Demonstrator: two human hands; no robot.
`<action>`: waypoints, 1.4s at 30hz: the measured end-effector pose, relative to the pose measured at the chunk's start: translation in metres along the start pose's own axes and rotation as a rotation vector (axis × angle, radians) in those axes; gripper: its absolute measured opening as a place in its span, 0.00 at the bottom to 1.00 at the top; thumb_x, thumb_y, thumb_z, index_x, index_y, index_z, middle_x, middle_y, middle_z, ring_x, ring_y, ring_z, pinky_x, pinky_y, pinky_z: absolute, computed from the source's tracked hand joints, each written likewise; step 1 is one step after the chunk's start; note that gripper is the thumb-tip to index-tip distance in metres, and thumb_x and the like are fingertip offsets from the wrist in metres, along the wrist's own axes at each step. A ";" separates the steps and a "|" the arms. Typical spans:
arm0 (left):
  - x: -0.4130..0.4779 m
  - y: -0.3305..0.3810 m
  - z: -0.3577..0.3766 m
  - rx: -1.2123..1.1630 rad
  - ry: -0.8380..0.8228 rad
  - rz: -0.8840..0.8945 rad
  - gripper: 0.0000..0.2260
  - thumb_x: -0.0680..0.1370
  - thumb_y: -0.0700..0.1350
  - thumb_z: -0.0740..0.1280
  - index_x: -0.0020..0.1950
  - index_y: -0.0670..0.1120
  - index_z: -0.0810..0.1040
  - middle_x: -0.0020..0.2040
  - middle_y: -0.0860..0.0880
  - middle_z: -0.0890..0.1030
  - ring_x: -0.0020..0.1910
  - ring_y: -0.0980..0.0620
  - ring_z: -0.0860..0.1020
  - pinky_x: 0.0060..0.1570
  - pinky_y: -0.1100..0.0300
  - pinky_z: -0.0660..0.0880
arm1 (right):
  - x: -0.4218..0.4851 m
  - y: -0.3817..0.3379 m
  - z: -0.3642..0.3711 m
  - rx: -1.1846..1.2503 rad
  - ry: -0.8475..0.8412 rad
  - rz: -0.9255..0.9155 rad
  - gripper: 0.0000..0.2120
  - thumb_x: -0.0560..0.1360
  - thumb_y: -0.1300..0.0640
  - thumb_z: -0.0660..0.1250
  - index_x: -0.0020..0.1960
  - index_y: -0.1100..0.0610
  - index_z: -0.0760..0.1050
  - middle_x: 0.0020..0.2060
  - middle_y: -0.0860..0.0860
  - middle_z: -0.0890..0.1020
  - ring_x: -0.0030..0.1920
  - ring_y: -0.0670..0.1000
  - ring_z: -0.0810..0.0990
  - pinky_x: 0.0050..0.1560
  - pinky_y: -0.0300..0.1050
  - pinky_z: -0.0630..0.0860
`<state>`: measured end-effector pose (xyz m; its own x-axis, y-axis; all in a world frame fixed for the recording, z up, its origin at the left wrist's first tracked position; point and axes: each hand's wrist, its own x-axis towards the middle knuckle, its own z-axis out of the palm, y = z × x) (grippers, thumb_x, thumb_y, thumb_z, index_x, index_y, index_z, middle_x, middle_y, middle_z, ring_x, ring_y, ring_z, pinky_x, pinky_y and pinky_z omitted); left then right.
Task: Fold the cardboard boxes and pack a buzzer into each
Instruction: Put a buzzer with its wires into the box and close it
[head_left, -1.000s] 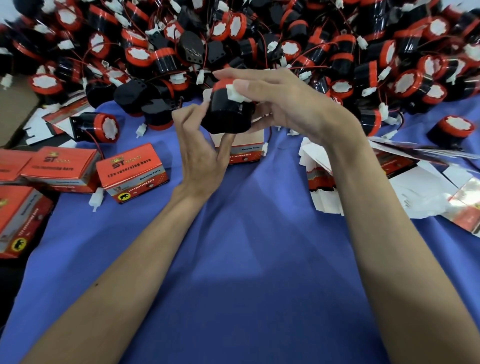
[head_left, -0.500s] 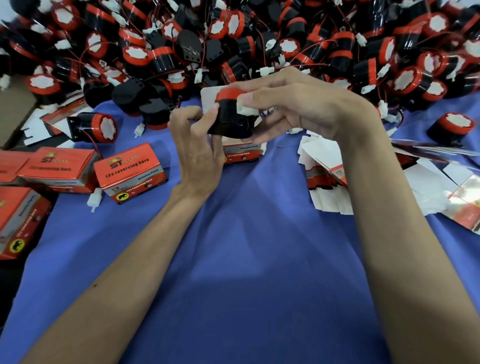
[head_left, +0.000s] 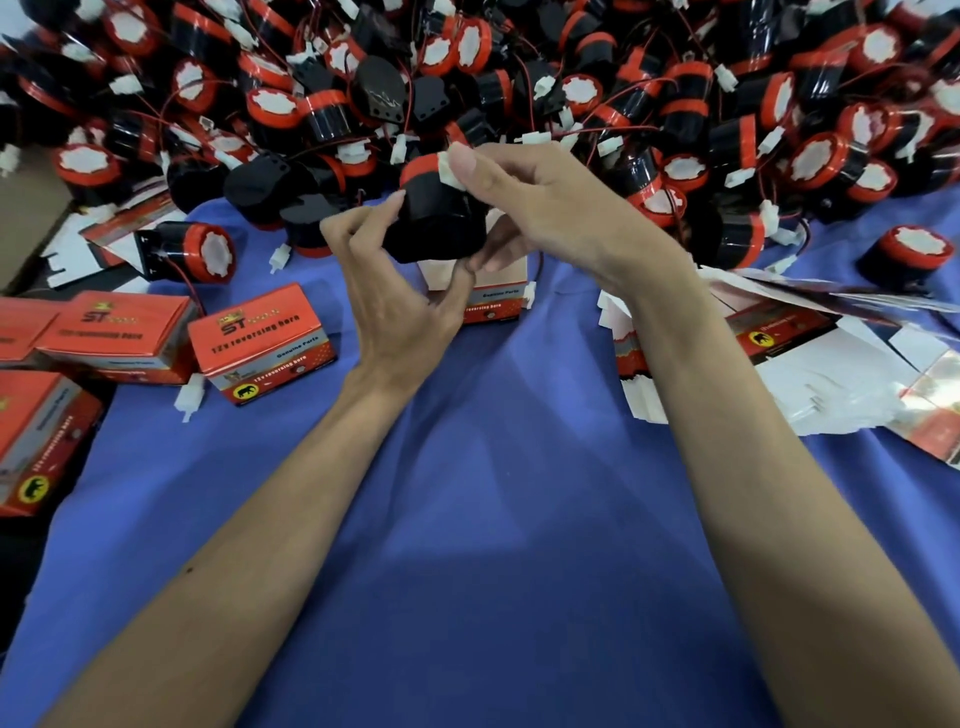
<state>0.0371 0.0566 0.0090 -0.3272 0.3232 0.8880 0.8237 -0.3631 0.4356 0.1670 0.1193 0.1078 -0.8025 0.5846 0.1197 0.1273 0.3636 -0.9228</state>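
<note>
Holding a black, red-banded buzzer (head_left: 441, 218) off the table with both hands. Gripping its far-right side with the right hand (head_left: 545, 208), fingers curled, thumb and forefinger pinching the white connector (head_left: 448, 169) against the red rim. Cupping the near-left side with the left hand (head_left: 400, 312), fingers bent round the black body.

Just below, partly hidden by the hands: an orange box (head_left: 493, 299) upright on the blue cloth (head_left: 493, 519), top seemingly open, waiting for this buzzer.

Further left, several closed boxes (head_left: 260, 338), probably finished, contents not visible. To the right, a stack of flat box blanks (head_left: 831, 374), unfolded. Across the far side, a large heap of loose buzzers (head_left: 519, 78).

Judging by that: only a small share packed, most of the folding and filling yet to do.
</note>
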 end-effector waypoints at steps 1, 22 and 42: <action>0.002 0.002 -0.001 -0.009 -0.003 -0.020 0.25 0.69 0.38 0.71 0.62 0.45 0.63 0.52 0.30 0.67 0.54 0.48 0.67 0.56 0.66 0.69 | 0.001 -0.001 0.002 -0.025 0.014 -0.033 0.13 0.81 0.47 0.60 0.56 0.52 0.79 0.48 0.46 0.83 0.37 0.52 0.85 0.39 0.39 0.79; 0.048 0.055 0.000 -0.871 -0.022 -0.821 0.18 0.82 0.50 0.50 0.48 0.39 0.73 0.38 0.45 0.76 0.38 0.49 0.74 0.37 0.62 0.71 | 0.012 0.023 -0.019 -0.314 0.403 0.113 0.15 0.81 0.56 0.59 0.48 0.67 0.79 0.33 0.53 0.80 0.29 0.39 0.77 0.39 0.34 0.76; 0.047 0.049 0.002 -0.106 -0.449 -0.523 0.15 0.72 0.62 0.58 0.42 0.51 0.71 0.37 0.56 0.78 0.38 0.59 0.77 0.41 0.58 0.74 | -0.001 -0.003 -0.016 -0.035 0.356 -0.201 0.06 0.74 0.61 0.70 0.49 0.64 0.80 0.41 0.55 0.82 0.43 0.48 0.81 0.47 0.42 0.77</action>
<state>0.0631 0.0557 0.0718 -0.4262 0.8009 0.4205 0.5529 -0.1373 0.8219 0.1769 0.1295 0.1167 -0.5624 0.7116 0.4211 0.0129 0.5168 -0.8560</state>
